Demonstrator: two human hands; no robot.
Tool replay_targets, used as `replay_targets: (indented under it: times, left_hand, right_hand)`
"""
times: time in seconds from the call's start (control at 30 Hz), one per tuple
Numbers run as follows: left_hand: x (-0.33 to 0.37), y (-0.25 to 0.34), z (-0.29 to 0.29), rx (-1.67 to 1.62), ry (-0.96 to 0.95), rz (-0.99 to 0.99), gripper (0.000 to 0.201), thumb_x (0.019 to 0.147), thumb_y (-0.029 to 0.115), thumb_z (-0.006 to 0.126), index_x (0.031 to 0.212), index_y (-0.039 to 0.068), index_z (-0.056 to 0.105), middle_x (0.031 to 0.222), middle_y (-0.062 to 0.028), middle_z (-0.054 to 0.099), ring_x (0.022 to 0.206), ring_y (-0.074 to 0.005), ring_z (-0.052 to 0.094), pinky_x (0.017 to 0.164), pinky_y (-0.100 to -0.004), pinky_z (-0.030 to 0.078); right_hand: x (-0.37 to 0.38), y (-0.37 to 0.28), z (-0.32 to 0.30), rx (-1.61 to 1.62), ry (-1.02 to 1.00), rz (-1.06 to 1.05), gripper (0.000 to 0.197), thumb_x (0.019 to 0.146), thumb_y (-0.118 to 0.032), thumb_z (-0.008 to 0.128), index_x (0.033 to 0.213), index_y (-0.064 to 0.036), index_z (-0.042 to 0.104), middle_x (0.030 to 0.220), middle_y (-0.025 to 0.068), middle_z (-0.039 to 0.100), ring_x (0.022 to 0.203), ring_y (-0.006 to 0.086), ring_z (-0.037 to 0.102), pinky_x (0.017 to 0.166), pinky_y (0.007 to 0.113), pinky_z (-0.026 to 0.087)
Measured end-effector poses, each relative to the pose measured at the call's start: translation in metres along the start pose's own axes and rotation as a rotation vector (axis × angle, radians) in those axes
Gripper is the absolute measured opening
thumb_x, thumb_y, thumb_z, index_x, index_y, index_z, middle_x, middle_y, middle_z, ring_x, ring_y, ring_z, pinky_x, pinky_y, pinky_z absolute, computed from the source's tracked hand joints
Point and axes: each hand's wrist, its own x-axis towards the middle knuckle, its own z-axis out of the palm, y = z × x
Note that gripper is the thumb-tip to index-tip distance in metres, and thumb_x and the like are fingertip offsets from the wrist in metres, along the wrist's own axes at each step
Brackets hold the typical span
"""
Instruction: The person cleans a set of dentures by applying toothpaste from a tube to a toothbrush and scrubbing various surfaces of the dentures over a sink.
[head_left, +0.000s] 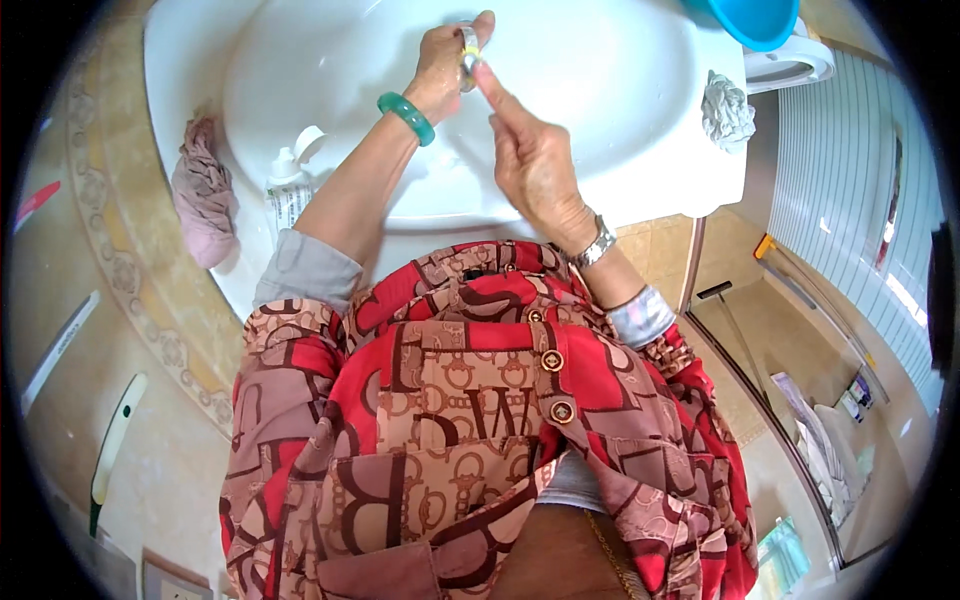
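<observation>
Over the white washbasin (300, 60), my left hand (440, 68) holds a small, shiny, silvery curved band (469, 45); its exact kind is too small to make out. A green bangle (406, 118) circles my left wrist. My right hand (535, 170) has its index finger stretched to the band, its tip touching it, while the other fingers curl into the palm. A metal-strapped watch (597, 243) is on my right wrist. Beside my left forearm, on the basin's rim, stands a white bottle (289, 188) with its cap flipped up.
A crumpled pinkish cloth (203, 195) lies over the rim at left, and a pale cloth (727, 112) at right. Beyond that are a blue basin (762, 22) and a white toilet (795, 66). A framed glass partition (765, 410) and a long-handled squeegee (738, 325) stand at right.
</observation>
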Motion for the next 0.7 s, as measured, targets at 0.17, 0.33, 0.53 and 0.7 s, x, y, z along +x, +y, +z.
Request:
replay_targets:
  times: [0.17,0.33,0.53,0.7]
  left_hand:
    - [-0.003,-0.001,0.01,0.031,0.009,0.023,0.039,0.083,0.034,0.067,0.057,0.014,0.047,0.056,0.0058,0.042,0.05,-0.0067,0.037,0.047,-0.0254,0.03]
    - [-0.007,0.002,0.009,0.008,-0.019,0.014,0.035,0.083,0.036,0.067,0.065,0.01,0.052,0.055,0.0059,0.041,0.047,-0.0072,0.038,0.043,-0.0254,0.03]
    - [0.002,0.0,0.004,0.054,-0.011,0.114,0.047,0.084,0.038,0.065,0.053,0.012,0.042,0.052,0.0057,0.036,0.045,-0.0068,0.032,0.041,-0.0257,0.023]
    - [0.006,-0.003,0.0,0.07,-0.044,0.209,0.049,0.084,0.041,0.065,0.052,0.013,0.04,0.051,0.0059,0.035,0.045,-0.0077,0.032,0.041,-0.0254,0.024]
  right_hand:
    - [0.009,0.002,-0.005,0.037,0.014,0.019,0.053,0.086,0.007,0.048,0.133,-0.0178,0.046,0.118,0.0078,0.06,0.058,0.0022,0.045,0.054,0.018,0.043]
    - [-0.001,-0.001,-0.003,0.084,0.072,-0.002,0.054,0.086,0.008,0.047,0.134,-0.0166,0.045,0.093,0.0012,0.067,0.054,0.0024,0.038,0.051,0.017,0.039]
    - [-0.005,-0.004,-0.001,0.031,0.035,0.005,0.054,0.085,0.008,0.048,0.133,-0.0153,0.046,0.074,0.0009,0.064,0.053,0.0051,0.039,0.052,0.018,0.039]
    - [0.004,-0.001,0.001,0.057,0.036,-0.056,0.053,0.085,0.007,0.049,0.133,-0.0154,0.047,0.081,0.01,0.067,0.053,0.0055,0.042,0.053,0.019,0.041]
